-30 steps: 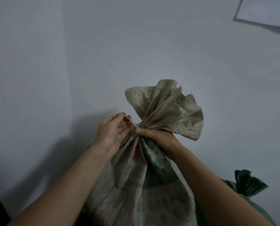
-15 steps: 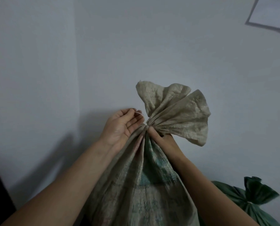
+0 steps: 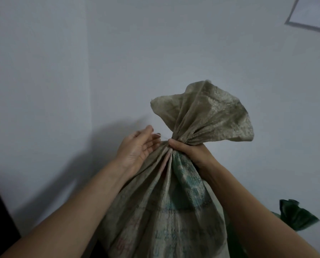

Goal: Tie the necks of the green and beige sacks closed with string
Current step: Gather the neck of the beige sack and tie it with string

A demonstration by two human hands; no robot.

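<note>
While your right hand (image 3: pixel 190 150) grips the gathered neck of the beige sack (image 3: pixel 164 211) and your left hand (image 3: pixel 137 147) rests loose-fingered beside it, that knot looks unfinished, whereas the green sack (image 3: pixel 297 217) at near right seems tied.

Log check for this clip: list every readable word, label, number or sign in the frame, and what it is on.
beige sack: teal and reddish print on its front, too blurred and creased to read.
green sack: no print visible.
sheet on the wall: no readable marks.
No text in this frame can be read.
</note>
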